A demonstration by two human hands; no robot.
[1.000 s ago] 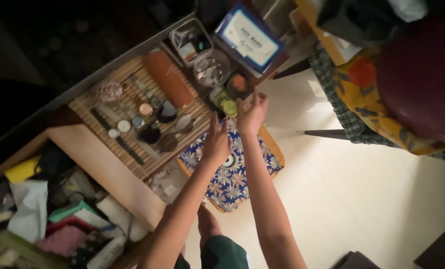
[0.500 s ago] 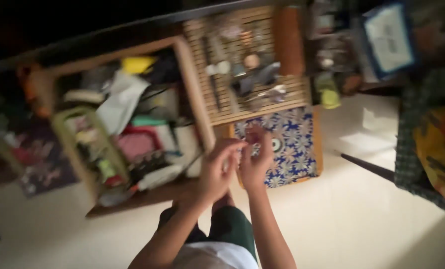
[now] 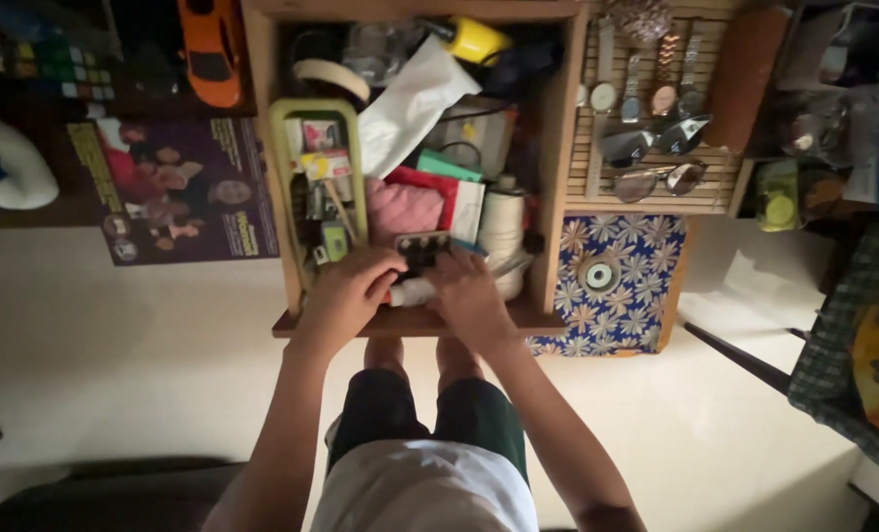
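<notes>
Both arms reach straight down into the open drawer (image 3: 553,177). At its near edge the left hand (image 3: 346,296) curls palm-down, fingers bent onto a small dark case (image 3: 422,251). Beside it, the right hand (image 3: 469,296) presses flat on a white tube (image 3: 412,292), touching a thread spool (image 3: 503,222).

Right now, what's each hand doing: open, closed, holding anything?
Left hand: curled, fingers down in the wooden drawer by the green tray; grip cannot be told.
Right hand: on a small white object; grip cannot be told.
</notes>
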